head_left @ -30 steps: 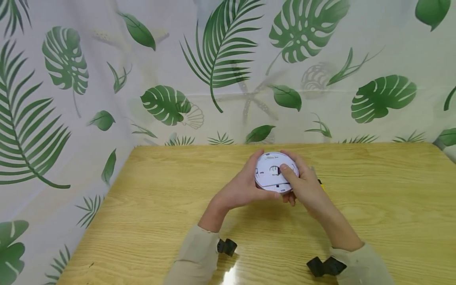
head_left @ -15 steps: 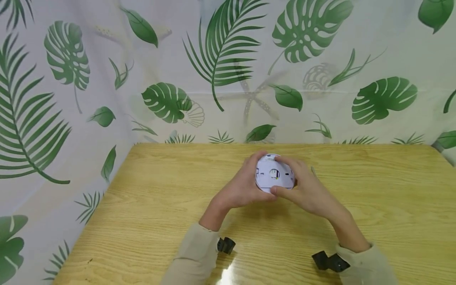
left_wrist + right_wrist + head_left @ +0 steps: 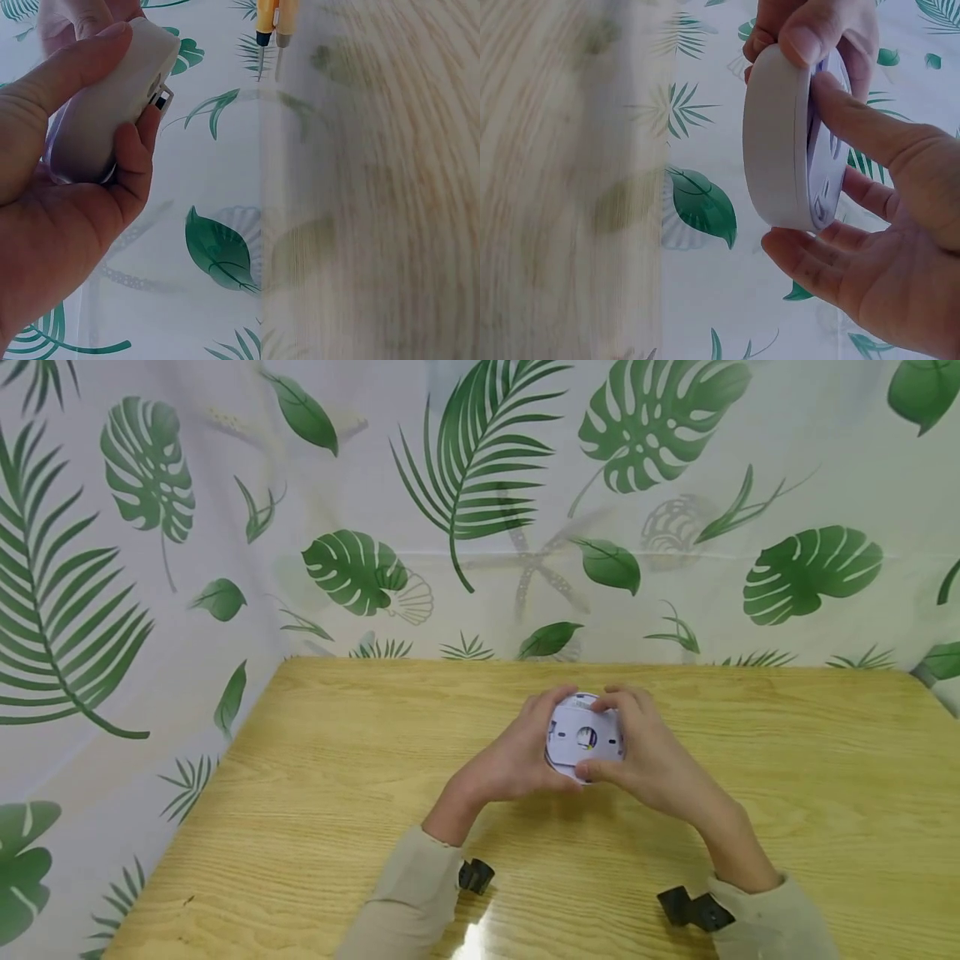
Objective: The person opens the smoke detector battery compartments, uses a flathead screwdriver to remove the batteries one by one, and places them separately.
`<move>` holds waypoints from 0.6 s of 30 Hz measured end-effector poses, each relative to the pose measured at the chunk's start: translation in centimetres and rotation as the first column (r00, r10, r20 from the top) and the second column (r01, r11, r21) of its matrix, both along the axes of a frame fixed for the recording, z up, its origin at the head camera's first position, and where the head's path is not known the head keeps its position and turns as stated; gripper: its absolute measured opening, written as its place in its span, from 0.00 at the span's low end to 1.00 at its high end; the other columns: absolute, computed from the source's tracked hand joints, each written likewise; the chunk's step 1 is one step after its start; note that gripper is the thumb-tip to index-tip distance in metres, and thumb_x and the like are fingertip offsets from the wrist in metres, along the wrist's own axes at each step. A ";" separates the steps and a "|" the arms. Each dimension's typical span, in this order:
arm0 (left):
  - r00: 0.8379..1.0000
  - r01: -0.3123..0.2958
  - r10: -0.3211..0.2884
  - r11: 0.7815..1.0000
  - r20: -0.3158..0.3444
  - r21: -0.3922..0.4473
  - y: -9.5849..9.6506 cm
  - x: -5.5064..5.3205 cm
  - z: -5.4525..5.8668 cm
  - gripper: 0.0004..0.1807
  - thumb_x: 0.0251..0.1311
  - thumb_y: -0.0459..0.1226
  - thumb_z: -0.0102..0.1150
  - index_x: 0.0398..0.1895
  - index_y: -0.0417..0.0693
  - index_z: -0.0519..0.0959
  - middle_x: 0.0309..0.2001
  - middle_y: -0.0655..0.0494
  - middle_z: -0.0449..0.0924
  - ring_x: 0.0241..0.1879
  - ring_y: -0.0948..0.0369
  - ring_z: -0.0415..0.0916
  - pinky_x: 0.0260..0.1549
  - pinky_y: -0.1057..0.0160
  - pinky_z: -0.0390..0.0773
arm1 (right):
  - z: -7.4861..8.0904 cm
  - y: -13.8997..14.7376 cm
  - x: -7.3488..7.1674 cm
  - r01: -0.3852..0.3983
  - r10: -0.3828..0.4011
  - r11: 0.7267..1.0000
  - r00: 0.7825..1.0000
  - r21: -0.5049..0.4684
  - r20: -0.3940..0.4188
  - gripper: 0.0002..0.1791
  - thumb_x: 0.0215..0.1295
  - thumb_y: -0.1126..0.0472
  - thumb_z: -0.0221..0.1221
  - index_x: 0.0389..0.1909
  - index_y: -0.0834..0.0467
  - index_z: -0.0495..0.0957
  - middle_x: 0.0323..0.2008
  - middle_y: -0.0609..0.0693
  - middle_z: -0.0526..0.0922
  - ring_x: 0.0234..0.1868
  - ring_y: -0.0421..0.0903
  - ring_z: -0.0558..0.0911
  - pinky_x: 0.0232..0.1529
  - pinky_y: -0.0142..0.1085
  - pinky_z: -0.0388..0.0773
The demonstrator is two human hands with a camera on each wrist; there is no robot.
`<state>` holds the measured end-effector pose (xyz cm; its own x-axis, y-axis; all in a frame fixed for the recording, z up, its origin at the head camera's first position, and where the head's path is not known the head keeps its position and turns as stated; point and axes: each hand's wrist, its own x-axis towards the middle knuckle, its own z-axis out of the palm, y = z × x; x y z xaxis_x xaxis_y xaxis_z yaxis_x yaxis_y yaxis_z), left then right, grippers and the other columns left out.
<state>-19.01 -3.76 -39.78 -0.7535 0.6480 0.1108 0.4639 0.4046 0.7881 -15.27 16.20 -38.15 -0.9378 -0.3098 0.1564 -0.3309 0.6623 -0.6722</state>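
Both hands hold a round white smoke detector [image 3: 566,750] above the table, its back plate with a central hole and slots facing up in the head view. My left hand [image 3: 510,762] grips the housing from the left, thumb along the near side and fingers round the far side. My right hand [image 3: 660,764] spans the back plate [image 3: 834,161], its thumb at the near edge and its fingertips at the far edge. A narrow gap shows between plate and housing in the right wrist view. The left wrist view shows the left thumb pressed on the smooth casing [image 3: 97,112].
A screwdriver [image 3: 265,19] with a yellow handle and metal shaft shows in the left wrist view; the head view does not show it. The wooden table [image 3: 337,727] meets a leaf-print cloth [image 3: 495,610] at the back and left. Black wrist mounts [image 3: 476,876] sit at both cuffs.
The right thumb has left the plate's centre for its near edge, and the right fingers have come over the far edge. The detector has moved slightly right and towards me.
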 end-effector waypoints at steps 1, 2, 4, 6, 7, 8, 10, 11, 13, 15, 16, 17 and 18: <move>1.000 0.010 -0.010 1.000 -0.009 -0.001 0.0 0.0 0.1 0.61 0.45 0.34 0.80 0.78 0.47 0.47 0.67 0.46 0.59 0.57 0.58 0.65 0.58 0.67 0.71 | 0.0 0.1 0.0 -0.010 0.010 1.000 1.000 -0.011 0.000 0.36 0.54 0.61 0.74 0.58 0.67 0.65 0.67 0.68 0.59 0.58 0.62 0.69 0.56 0.53 0.74; 1.000 0.019 -0.019 1.000 -0.018 -0.002 -0.1 0.1 0.1 0.61 0.44 0.34 0.80 0.78 0.47 0.47 0.67 0.47 0.59 0.58 0.59 0.64 0.59 0.68 0.70 | 0.0 0.3 -0.1 -0.017 0.018 0.999 1.000 -0.031 0.005 0.33 0.56 0.62 0.73 0.57 0.67 0.65 0.66 0.67 0.61 0.58 0.61 0.69 0.56 0.52 0.74; 0.999 0.038 -0.038 0.999 -0.032 0.000 -0.2 0.1 0.2 0.62 0.44 0.34 0.80 0.78 0.48 0.46 0.67 0.47 0.59 0.60 0.59 0.63 0.60 0.67 0.69 | 0.0 0.7 -0.2 -0.029 0.031 0.996 0.999 -0.090 0.021 0.27 0.61 0.64 0.69 0.55 0.67 0.66 0.64 0.65 0.65 0.56 0.57 0.70 0.54 0.47 0.75; 0.998 0.054 -0.054 0.999 -0.038 0.004 -0.2 0.1 0.2 0.62 0.44 0.33 0.80 0.78 0.48 0.46 0.68 0.48 0.59 0.61 0.59 0.62 0.62 0.66 0.69 | 0.0 1.1 -0.4 -0.024 0.033 0.986 0.998 -0.162 0.048 0.20 0.67 0.65 0.63 0.53 0.66 0.67 0.62 0.63 0.68 0.54 0.53 0.72 0.51 0.40 0.77; 0.997 0.060 -0.060 0.998 -0.041 0.003 -0.2 0.1 0.2 0.62 0.44 0.34 0.80 0.78 0.49 0.46 0.68 0.48 0.59 0.62 0.59 0.61 0.63 0.66 0.68 | -0.1 1.2 -0.5 -0.016 0.030 0.979 0.997 -0.203 0.066 0.16 0.70 0.65 0.60 0.52 0.66 0.68 0.61 0.62 0.70 0.53 0.51 0.72 0.49 0.36 0.77; 0.997 0.065 -0.064 0.998 -0.040 0.005 -0.3 0.1 0.2 0.62 0.44 0.34 0.80 0.78 0.49 0.46 0.69 0.49 0.58 0.62 0.59 0.61 0.63 0.66 0.68 | -0.1 1.3 -0.5 -0.005 0.025 0.971 0.997 -0.240 0.079 0.13 0.72 0.65 0.58 0.51 0.66 0.69 0.62 0.62 0.71 0.53 0.50 0.72 0.49 0.33 0.78; 0.997 0.072 -0.072 0.997 -0.034 0.011 -0.3 0.0 0.2 0.62 0.45 0.34 0.80 0.78 0.49 0.46 0.69 0.49 0.58 0.62 0.60 0.61 0.64 0.66 0.68 | -0.1 1.4 -0.7 0.014 0.014 0.954 0.996 -0.298 0.092 0.11 0.73 0.64 0.56 0.49 0.67 0.71 0.60 0.62 0.73 0.54 0.50 0.73 0.46 0.27 0.77; 0.997 0.074 -0.073 0.997 -0.032 0.011 -0.3 0.0 0.2 0.62 0.45 0.35 0.80 0.78 0.49 0.45 0.70 0.49 0.58 0.62 0.60 0.62 0.64 0.66 0.68 | -0.2 1.4 -0.7 0.023 0.009 0.947 0.995 -0.321 0.100 0.11 0.74 0.63 0.55 0.49 0.67 0.72 0.61 0.62 0.73 0.56 0.50 0.73 0.46 0.25 0.76; 0.997 0.074 -0.074 0.997 -0.026 0.015 -0.3 0.0 0.3 0.63 0.45 0.35 0.80 0.78 0.49 0.45 0.70 0.49 0.58 0.62 0.60 0.62 0.64 0.66 0.67 | -0.2 1.3 -0.7 0.039 -0.001 0.934 0.994 -0.355 0.106 0.11 0.74 0.63 0.55 0.48 0.68 0.73 0.61 0.63 0.73 0.61 0.52 0.71 0.48 0.22 0.75; 0.997 0.073 -0.072 0.997 -0.020 0.022 -0.4 0.0 0.3 0.63 0.44 0.35 0.80 0.78 0.50 0.45 0.70 0.49 0.58 0.62 0.60 0.62 0.64 0.66 0.67 | -0.3 1.2 -0.8 0.044 -0.006 0.926 0.995 -0.375 0.102 0.11 0.74 0.62 0.55 0.48 0.68 0.73 0.62 0.63 0.72 0.65 0.54 0.68 0.50 0.21 0.73; 0.997 0.072 -0.072 0.997 -0.022 0.023 -0.4 -0.1 0.3 0.63 0.44 0.35 0.81 0.78 0.49 0.45 0.70 0.49 0.58 0.62 0.60 0.62 0.64 0.66 0.67 | -0.3 1.1 -0.7 0.045 -0.009 0.924 0.995 -0.381 0.095 0.11 0.74 0.62 0.55 0.48 0.68 0.74 0.62 0.63 0.72 0.67 0.54 0.67 0.51 0.20 0.72; 0.997 0.076 -0.075 0.997 -0.027 0.022 -0.4 -0.1 0.3 0.63 0.44 0.35 0.81 0.78 0.49 0.45 0.70 0.49 0.58 0.62 0.60 0.62 0.64 0.66 0.67 | -0.4 1.0 -0.8 0.044 -0.011 0.922 0.996 -0.384 0.086 0.11 0.74 0.63 0.55 0.47 0.68 0.74 0.62 0.62 0.72 0.67 0.54 0.66 0.50 0.20 0.72; 0.996 0.081 -0.081 0.996 -0.029 0.021 -0.4 -0.1 0.3 0.63 0.44 0.35 0.80 0.78 0.48 0.45 0.70 0.49 0.58 0.62 0.60 0.62 0.64 0.66 0.67 | -0.4 0.9 -0.8 0.039 -0.012 0.923 0.997 -0.383 0.073 0.10 0.74 0.63 0.55 0.47 0.68 0.75 0.62 0.62 0.72 0.66 0.53 0.67 0.50 0.20 0.72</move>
<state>-19.12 -4.11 -39.43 -0.6949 0.7040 0.1467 0.5169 0.3472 0.7825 -16.03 17.13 -38.55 -0.9572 -0.2149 0.1939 -0.2617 0.3569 -0.8967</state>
